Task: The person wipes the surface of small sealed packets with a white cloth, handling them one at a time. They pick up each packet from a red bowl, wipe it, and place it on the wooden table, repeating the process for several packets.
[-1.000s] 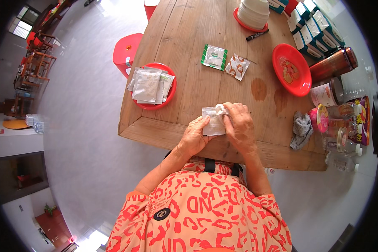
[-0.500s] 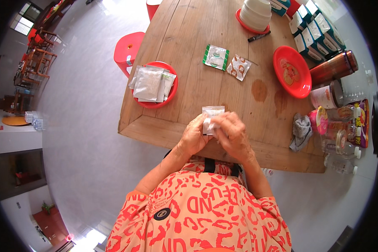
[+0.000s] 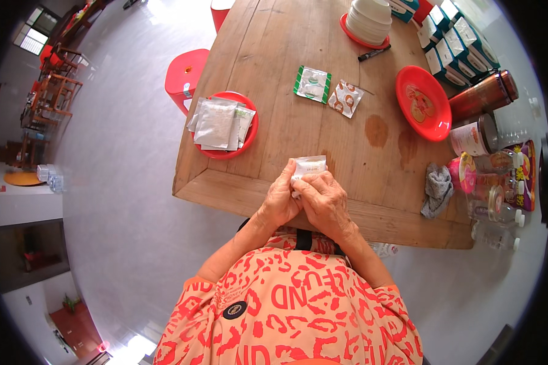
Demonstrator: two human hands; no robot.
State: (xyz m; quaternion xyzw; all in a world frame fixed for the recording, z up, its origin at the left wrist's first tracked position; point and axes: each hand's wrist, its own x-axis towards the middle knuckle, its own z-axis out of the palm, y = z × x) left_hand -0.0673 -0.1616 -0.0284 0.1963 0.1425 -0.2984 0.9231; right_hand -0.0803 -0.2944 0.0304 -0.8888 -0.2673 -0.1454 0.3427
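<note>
Close to the near table edge, a small white sachet [image 3: 310, 163] is held upright between my two hands. My left hand [image 3: 280, 199] grips its left side, thumb along the edge. The fingers of my right hand [image 3: 324, 198] are bent and pressed onto its lower front, covering much of it. A bit of white shows between the hands, too small to make out. Ahead lie a green-edged silver sachet [image 3: 313, 84] and a white sachet with brown patterns [image 3: 346, 98]. To the left, a red dish [image 3: 253, 135] holds several pale flat packets [image 3: 215, 125].
A red oval plate [image 3: 435, 125], a copper-coloured flask [image 3: 484, 97], a jar [image 3: 469, 140], clear bottles and a grey cloth [image 3: 437, 191] line the right side. Stacked white bowls [image 3: 370, 23], a black marker [image 3: 374, 53] and tissue packs [image 3: 463, 52] stand farther back. A red stool [image 3: 187, 73] is left.
My right hand, blurred in motion before, has come down and left against the sachet and covers more of it. My left thumb has moved up along the sachet's edge.
</note>
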